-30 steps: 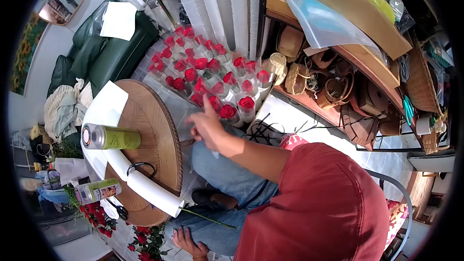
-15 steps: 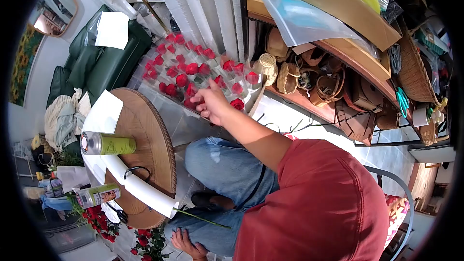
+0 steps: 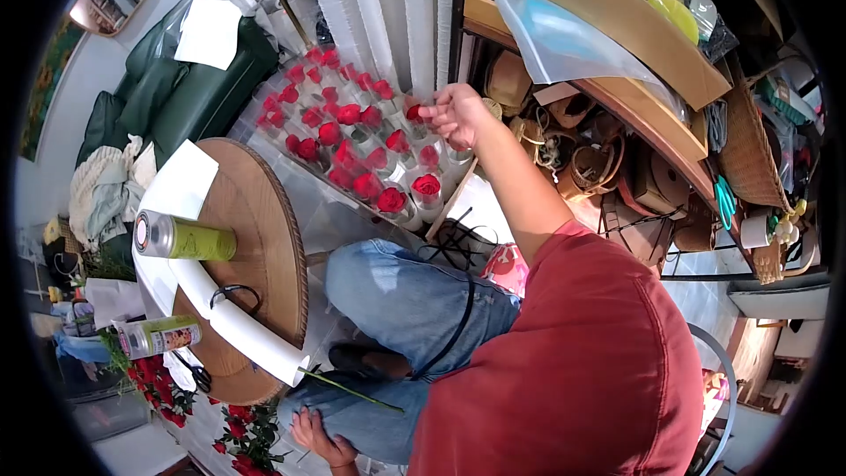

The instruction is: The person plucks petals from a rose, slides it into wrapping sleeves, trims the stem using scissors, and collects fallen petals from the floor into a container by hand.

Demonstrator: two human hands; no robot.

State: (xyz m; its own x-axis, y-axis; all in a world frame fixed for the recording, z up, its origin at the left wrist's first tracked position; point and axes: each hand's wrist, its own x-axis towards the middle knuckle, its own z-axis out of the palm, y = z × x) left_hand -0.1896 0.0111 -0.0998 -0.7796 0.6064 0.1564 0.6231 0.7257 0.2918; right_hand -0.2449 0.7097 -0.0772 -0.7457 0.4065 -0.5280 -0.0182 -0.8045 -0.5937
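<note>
My right hand point(image 3: 457, 116) reaches over the right end of a dense group of red roses point(image 3: 350, 114) in clear sleeves. Its forefinger points at one rose point(image 3: 414, 112), almost touching it, and the other fingers are loosely bent. I see nothing held in it. Resting on my jeans at the bottom, my left hand point(image 3: 319, 437) has its fingers spread and holds nothing. A green stem point(image 3: 352, 390) lies across my leg close to the end of a white paper roll point(image 3: 256, 339) on the round wooden table point(image 3: 264, 238).
Two spray cans, a green one point(image 3: 187, 238) and a labelled one point(image 3: 160, 336), lie on or beside the table with black scissors point(image 3: 201, 377). More red roses point(image 3: 238, 430) are below. Baskets point(image 3: 592, 167) fill a shelf at right. A green sofa point(image 3: 189, 92) stands behind.
My right hand has moved up and right, from the middle of the roses to their right end. My left hand stays on my leg. The view has shifted slightly.
</note>
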